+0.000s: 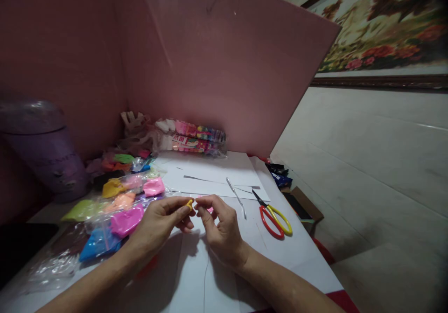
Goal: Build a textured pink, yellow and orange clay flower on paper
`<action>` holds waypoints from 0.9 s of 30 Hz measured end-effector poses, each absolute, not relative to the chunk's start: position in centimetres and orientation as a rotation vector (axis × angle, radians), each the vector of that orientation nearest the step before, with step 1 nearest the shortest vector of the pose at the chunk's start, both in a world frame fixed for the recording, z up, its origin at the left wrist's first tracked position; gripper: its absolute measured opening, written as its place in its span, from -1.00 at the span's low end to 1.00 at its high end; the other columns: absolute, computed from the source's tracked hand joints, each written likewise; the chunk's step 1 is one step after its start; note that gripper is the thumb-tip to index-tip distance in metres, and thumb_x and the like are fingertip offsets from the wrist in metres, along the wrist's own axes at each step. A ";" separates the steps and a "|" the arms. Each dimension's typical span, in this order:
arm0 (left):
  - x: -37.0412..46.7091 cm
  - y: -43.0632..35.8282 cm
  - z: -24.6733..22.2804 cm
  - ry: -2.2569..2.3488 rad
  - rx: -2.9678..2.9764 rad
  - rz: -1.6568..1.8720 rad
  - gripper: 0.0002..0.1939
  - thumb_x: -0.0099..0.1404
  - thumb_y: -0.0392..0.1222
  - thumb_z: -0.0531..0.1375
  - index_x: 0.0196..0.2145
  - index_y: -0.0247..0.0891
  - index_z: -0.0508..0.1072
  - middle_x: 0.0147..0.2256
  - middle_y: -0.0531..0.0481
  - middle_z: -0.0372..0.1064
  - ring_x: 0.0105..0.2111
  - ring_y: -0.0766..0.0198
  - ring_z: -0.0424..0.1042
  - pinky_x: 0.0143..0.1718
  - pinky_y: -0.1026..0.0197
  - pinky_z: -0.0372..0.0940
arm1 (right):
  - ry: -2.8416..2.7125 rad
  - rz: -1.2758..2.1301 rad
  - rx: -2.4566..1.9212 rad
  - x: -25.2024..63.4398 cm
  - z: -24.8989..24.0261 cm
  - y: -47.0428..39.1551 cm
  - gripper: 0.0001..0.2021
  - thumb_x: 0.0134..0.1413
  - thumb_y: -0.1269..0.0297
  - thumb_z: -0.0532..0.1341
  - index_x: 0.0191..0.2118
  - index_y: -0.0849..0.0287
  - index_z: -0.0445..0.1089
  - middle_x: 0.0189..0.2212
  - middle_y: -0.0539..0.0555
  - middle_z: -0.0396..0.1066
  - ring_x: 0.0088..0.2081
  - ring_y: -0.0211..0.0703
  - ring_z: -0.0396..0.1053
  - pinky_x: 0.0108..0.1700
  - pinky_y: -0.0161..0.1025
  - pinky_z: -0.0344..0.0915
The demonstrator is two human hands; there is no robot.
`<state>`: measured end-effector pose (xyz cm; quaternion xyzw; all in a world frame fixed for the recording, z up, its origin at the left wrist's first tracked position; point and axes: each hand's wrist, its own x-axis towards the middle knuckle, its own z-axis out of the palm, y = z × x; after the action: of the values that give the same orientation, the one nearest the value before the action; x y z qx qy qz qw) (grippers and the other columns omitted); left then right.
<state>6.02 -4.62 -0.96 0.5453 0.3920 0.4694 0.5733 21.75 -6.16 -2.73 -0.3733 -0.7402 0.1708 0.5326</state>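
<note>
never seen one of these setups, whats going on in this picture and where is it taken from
There is no machine: these are a person's own bare hands. The only picture comes from a camera worn on the head, looking forward and down. The left hand pinches a small yellow piece. The right hand is close beside it; whether its fingertips hold anything is too small to tell. On the table are coloured bags and a purple bottle at left, paper beyond the hands, and a silver tool and scissors at right.

In dim light we see pink panels (224, 66), a white-topped table (297, 266) and a framed painting (385, 35) on a pale, perhaps tiled wall (378, 149).
</note>
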 end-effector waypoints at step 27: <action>6.0 -5.0 -0.6 0.876 1.102 1.124 -0.66 -0.02 -0.08 0.39 -0.34 -0.31 0.45 -0.50 0.05 0.47 -0.49 0.26 0.48 -0.43 0.24 0.43 | -1.931 0.244 -0.895 21.8 -2.8 -6.1 -0.84 0.09 0.44 0.17 -0.18 0.16 0.36 -0.28 0.13 0.39 -0.25 -0.12 0.35 -0.42 -0.28 0.30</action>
<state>5.97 -5.01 -0.59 0.4796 0.3810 0.4890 0.6210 21.81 -6.05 -2.79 -0.3666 -0.7911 0.0998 0.4794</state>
